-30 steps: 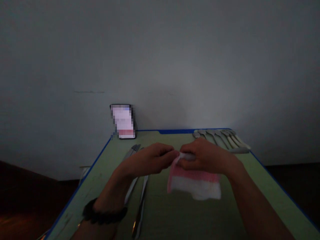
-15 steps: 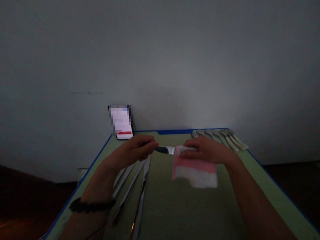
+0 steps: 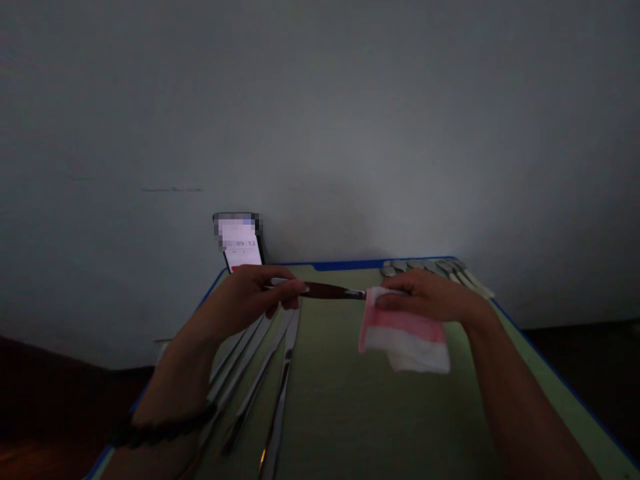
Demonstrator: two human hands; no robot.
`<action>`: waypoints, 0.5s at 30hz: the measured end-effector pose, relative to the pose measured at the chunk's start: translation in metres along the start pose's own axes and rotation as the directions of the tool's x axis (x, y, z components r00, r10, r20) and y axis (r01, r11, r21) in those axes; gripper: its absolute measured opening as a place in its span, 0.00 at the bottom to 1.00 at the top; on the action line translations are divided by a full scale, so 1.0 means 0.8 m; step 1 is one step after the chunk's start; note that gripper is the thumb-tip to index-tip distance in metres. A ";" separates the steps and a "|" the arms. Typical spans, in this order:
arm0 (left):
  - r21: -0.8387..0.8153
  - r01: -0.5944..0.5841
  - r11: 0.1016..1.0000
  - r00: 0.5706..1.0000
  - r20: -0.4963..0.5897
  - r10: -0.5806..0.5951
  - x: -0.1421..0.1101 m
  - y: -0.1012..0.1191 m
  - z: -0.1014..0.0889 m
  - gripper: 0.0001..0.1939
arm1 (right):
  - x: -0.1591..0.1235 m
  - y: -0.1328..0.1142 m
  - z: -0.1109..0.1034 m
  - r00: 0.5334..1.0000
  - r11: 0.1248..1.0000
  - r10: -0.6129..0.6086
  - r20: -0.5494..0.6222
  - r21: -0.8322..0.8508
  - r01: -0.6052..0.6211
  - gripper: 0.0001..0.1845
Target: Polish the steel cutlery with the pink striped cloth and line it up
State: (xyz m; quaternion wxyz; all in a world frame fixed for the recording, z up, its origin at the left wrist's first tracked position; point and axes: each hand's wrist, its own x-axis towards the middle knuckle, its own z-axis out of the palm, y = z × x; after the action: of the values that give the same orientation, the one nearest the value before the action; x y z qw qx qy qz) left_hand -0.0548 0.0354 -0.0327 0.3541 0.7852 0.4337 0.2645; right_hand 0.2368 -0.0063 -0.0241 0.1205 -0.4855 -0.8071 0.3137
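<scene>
Green counter (image 3: 370, 413) against dim wall (image 3: 345, 120): left hand (image 3: 245, 300) grips utensil (image 3: 327, 291), right hand (image 3: 433, 295) pinches cloth (image 3: 410, 325) near its end; apparent wiping, next stroke needing steady hold.

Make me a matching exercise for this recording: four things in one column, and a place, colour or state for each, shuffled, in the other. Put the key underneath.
Things
1. cloth
2. phone
3. bracelet
4. spoons

Places, colours, states
A. lying near the far edge of the table, toward the right
B. pink and white, hanging from the right hand
C. propped up at the far left, screen lit
D. dark, worn around the left arm

Right pairs: 1-B, 2-C, 3-D, 4-A
</scene>
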 end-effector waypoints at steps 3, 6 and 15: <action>-0.043 0.026 0.999 0.994 -0.104 -0.031 0.002 -0.011 -0.003 0.13 | -0.006 0.012 -0.004 0.999 0.998 0.041 -0.002 0.049 -0.041 0.22; -0.211 0.054 0.976 0.952 -0.284 -0.114 0.008 -0.016 0.007 0.13 | -0.012 0.024 -0.009 0.998 0.996 0.054 -0.030 0.075 -0.052 0.23; -0.814 -0.144 0.563 0.906 -0.337 -0.255 0.035 0.004 0.067 0.08 | -0.005 0.014 -0.006 0.988 0.999 -0.032 -0.149 -0.037 0.027 0.22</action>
State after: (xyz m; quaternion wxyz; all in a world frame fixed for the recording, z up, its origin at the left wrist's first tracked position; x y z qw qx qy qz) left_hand -0.0012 0.0413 -0.0597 0.5857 0.4375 0.3497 0.5859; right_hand 0.2495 -0.0042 -0.0268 0.1769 -0.4977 -0.8082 0.2605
